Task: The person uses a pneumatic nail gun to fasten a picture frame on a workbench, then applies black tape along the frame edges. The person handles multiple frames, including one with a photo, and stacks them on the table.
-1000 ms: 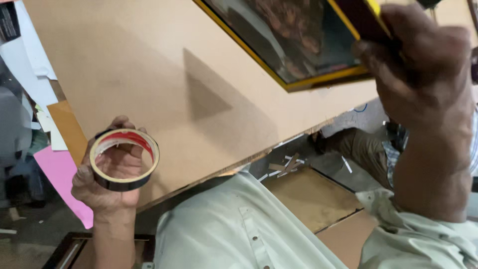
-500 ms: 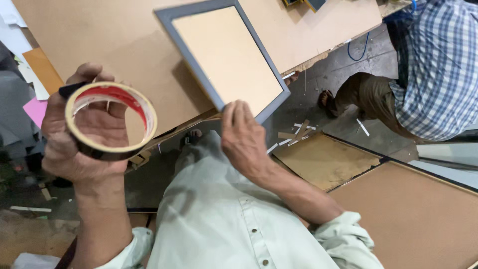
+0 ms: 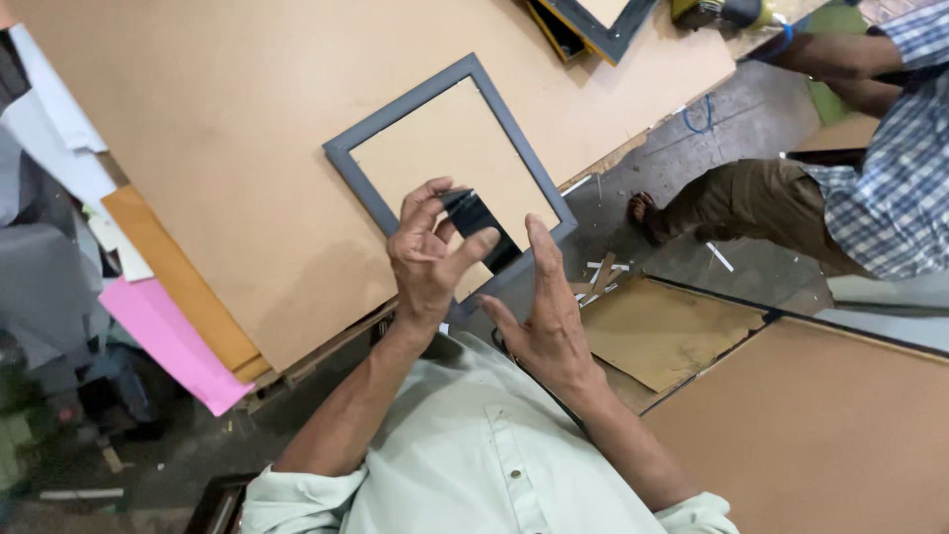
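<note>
**Hands meet over the grey frame**

Both hands are raised above a grey picture frame (image 3: 455, 163) that lies flat on a large brown board (image 3: 217, 148) serving as the worktop. The left hand (image 3: 427, 259) has its grip pinched on a dark, shiny strip (image 3: 477, 225), thumb below and fingertips above; it looks like tape or film, though what it is cannot be settled from this view. The right hand (image 3: 547, 316) stands just beside it with fingers spread and straight, touching nothing that can be seen, its grip empty.

The step in hand appears to be handling the dark strip over the frame's lower right part. Any further move would call for the right hand to close on the strip's free end, and for both to keep it taut.

Whether the strip already touches the frame is hidden by the fingers. Another person in a checked shirt (image 3: 905, 188) sits at the right, cut off by the edge. Pink and orange sheets (image 3: 173, 336) lie beside the board.
</note>
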